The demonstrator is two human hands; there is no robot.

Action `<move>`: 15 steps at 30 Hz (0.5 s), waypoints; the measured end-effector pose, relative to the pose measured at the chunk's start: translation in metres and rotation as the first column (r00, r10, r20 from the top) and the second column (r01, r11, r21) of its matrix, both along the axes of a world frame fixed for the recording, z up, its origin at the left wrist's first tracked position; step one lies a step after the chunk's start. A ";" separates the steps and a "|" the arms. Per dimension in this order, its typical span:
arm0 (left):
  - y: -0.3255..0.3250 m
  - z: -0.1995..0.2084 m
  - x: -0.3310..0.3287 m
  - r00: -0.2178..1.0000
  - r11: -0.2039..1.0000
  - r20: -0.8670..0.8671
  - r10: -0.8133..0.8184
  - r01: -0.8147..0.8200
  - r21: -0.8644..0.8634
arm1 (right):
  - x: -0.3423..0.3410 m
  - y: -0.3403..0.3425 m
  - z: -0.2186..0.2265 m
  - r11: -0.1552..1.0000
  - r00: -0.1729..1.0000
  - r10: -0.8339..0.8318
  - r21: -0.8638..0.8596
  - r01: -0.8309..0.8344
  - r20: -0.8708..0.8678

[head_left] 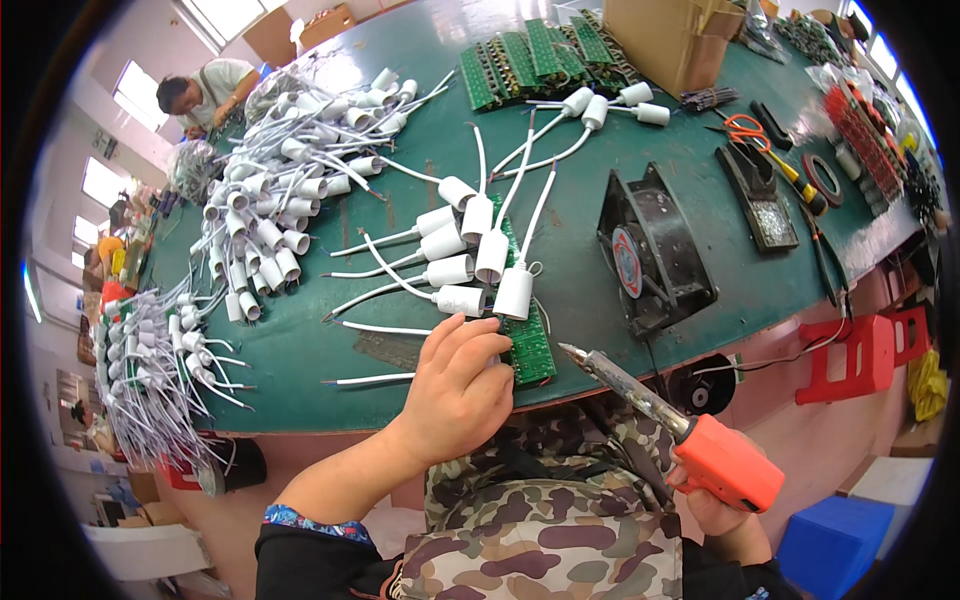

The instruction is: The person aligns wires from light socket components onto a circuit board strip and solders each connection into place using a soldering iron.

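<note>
My left hand (458, 385) is closed at the near end of a green circuit board (530, 348), its curled fingers around a white lamp socket mostly hidden beneath them. White leads run out from under that hand to the left. Several more white lamp sockets (448, 270) with leads stand or lie along the board in two rows. In my right hand (712, 508) is a soldering iron (735, 465) with an orange-red handle. Its tip points up and left, to the right of the board and apart from it.
A black fan (655, 250) stands right of the board. A large heap of white lamp sockets (270, 235) covers the left side. Stacked green boards (545, 60) and a cardboard box (670, 40) are at the back. A solder stand (757, 195), scissors (747, 130) and pliers (820, 255) lie right.
</note>
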State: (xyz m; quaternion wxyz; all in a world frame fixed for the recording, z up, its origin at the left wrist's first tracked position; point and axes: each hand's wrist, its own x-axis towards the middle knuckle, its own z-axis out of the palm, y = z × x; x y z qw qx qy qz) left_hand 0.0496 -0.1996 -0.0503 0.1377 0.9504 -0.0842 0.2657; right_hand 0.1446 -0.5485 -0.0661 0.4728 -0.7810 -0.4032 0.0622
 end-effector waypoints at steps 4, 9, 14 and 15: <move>0.016 0.019 -0.004 1.000 0.996 0.019 0.003 -0.001 -0.088 | 0.001 -0.009 0.012 0.998 0.996 -0.022 -0.049 0.027 0.085; 0.072 0.050 0.035 0.991 0.991 -0.129 0.041 -0.023 0.134 | -0.006 -0.002 0.013 0.836 0.897 -0.088 0.458 0.303 -0.433; 0.078 0.063 0.081 0.863 0.885 -0.485 -0.142 0.330 0.328 | 0.018 -0.040 -0.011 0.799 0.924 0.158 0.595 0.088 -0.348; 0.070 0.065 0.096 0.814 0.859 -0.561 -0.152 0.390 0.333 | 0.019 -0.051 -0.010 0.789 0.924 0.194 0.612 0.052 -0.330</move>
